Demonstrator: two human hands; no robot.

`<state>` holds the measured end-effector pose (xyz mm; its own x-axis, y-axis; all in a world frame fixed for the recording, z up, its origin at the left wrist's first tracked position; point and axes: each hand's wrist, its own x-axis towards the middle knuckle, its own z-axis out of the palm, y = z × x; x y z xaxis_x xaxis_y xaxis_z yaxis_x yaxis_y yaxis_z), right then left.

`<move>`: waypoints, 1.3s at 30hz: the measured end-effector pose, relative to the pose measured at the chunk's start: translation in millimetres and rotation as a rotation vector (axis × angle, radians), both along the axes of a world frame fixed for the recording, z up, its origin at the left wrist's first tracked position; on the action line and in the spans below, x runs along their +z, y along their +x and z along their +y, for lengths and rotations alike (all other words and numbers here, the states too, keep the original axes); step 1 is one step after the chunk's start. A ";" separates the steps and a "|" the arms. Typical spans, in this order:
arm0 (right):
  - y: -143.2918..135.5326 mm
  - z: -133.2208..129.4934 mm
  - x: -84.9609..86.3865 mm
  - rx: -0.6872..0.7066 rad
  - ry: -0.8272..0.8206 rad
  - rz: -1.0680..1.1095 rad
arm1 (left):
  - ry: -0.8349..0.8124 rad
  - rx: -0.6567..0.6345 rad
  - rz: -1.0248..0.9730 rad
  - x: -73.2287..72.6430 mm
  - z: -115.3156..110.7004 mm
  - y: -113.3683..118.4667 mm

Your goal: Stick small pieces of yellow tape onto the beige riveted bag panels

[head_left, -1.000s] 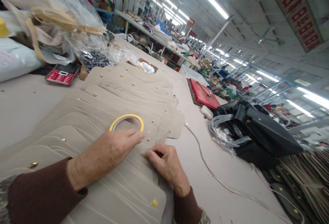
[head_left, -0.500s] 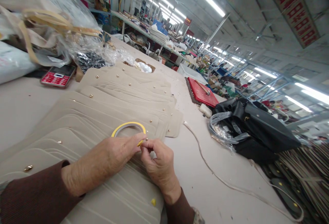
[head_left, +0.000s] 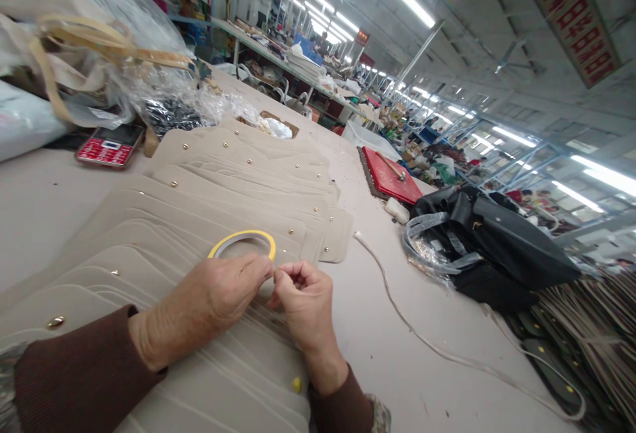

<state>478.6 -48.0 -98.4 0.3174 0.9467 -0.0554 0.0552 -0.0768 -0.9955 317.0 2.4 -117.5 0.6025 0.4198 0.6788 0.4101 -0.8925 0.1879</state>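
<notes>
My left hand (head_left: 223, 290) is closed on a roll of yellow tape (head_left: 243, 234), whose ring stands up beyond the fingers. Close to its fingertips, my right hand (head_left: 305, 300) is pinched; whatever sits between thumb and forefinger is too small and hidden to make out. Both hands are above overlapping beige panels (head_left: 209, 201) that carry small gold-coloured metal studs. A yellow scrap of tape (head_left: 297, 384) sticks to the panel just below my right wrist.
A red phone (head_left: 110, 146) lies left, beside plastic wrap (head_left: 163, 89). A small hammer (head_left: 392, 166) rests on a red board (head_left: 385, 178). A black bag (head_left: 491, 241), a pale cord (head_left: 397, 314) and stacked dark strips (head_left: 586, 334) are on the right.
The tape roll and my left hand have shifted slightly left. The yellow bit visible between the fingertips before is now out of sight, and a small gap shows between the hands.
</notes>
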 end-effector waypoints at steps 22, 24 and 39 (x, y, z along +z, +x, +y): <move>31.5 25.0 -32.4 -0.001 0.104 -0.149 | -0.283 0.117 0.503 4.3 7.9 -1.3; 36.7 26.8 -32.0 -0.028 0.086 -0.055 | -0.345 0.094 0.491 2.6 5.5 -4.7; 53.7 4.2 -17.2 0.113 -0.332 0.153 | -0.501 -0.051 0.515 -6.1 -1.8 -17.5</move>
<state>532.3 -43.7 -115.7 0.1766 0.8977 -0.4037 -0.0655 -0.3986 -0.9148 299.5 0.5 -123.6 0.8216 0.5689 0.0368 0.5166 -0.7702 0.3741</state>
